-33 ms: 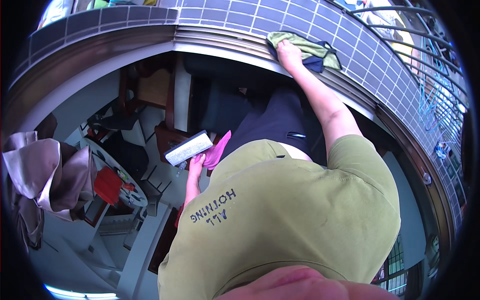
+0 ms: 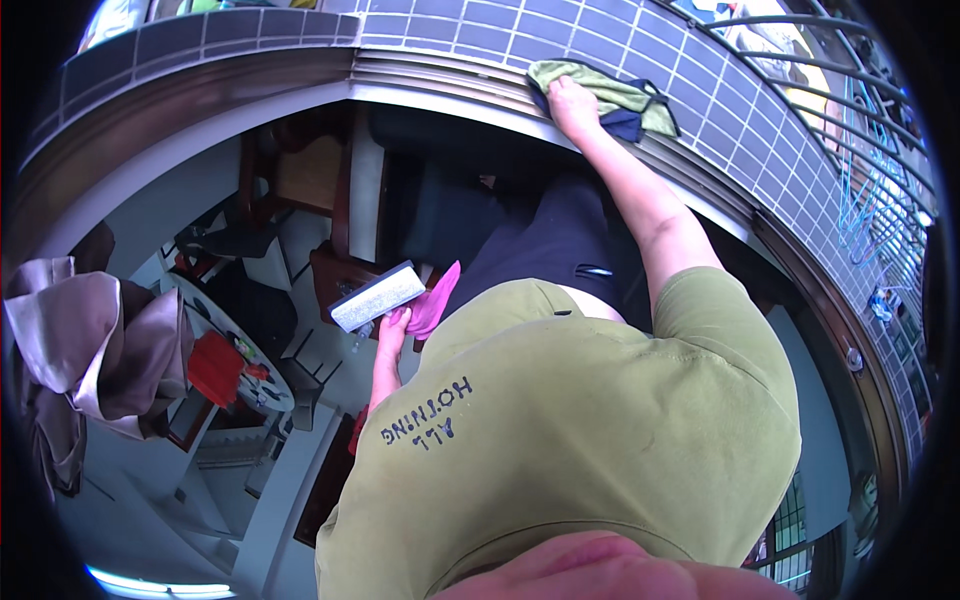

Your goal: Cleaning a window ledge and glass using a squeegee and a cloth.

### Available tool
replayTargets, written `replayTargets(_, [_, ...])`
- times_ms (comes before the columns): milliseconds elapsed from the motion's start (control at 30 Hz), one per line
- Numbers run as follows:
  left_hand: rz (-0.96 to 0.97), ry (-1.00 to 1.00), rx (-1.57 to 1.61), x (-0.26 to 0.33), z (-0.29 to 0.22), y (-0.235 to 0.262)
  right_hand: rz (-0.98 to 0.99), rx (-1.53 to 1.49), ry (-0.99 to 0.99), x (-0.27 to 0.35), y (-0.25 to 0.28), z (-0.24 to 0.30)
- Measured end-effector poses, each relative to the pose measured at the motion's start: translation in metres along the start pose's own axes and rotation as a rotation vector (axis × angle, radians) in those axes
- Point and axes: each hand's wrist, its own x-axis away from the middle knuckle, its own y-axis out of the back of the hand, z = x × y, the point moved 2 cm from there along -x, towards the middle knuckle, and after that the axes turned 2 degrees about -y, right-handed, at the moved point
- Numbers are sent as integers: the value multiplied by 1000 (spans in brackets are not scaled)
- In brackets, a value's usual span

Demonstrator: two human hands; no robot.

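Observation:
My right hand (image 2: 574, 107) is closed on a green cloth with dark blue edges (image 2: 618, 93). It presses the cloth down where the metal window track (image 2: 440, 74) meets the dark tiled ledge (image 2: 590, 30); the cloth's loose part spreads to the right over both. Lower on the left, beside my thigh, my left hand (image 2: 397, 325) grips a window squeegee (image 2: 378, 300) with a pale fuzzy pad and a black edge. A pink cloth (image 2: 436, 302) hangs by the same hand, apparently held with it. The squeegee's handle is mostly hidden by my fingers.
Metal bars (image 2: 810, 60) and blue hangers (image 2: 855, 200) stand beyond the ledge at the right. Wooden chairs (image 2: 305, 180) are below to the left. A grey-brown curtain (image 2: 95, 340) hangs at far left, near a round table (image 2: 270, 392) bearing a red item.
My right hand and the green cloth have shifted very slightly left and away from me along the track. My left hand, with the squeegee, stays about where it was.

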Motion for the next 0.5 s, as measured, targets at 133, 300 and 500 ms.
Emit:
replayTargets(133, [16, 15, -10, 0, 17, 15, 56, 3, 36, -28, -7, 39])
replayTargets(300, [-31, -2, -39, 5, 25, 22, 84, 69, 106, -30, 3, 56])
replayTargets(500, [-19, 93, -65, 7, 1, 13, 179, 36, 83, -31, 2, 71])
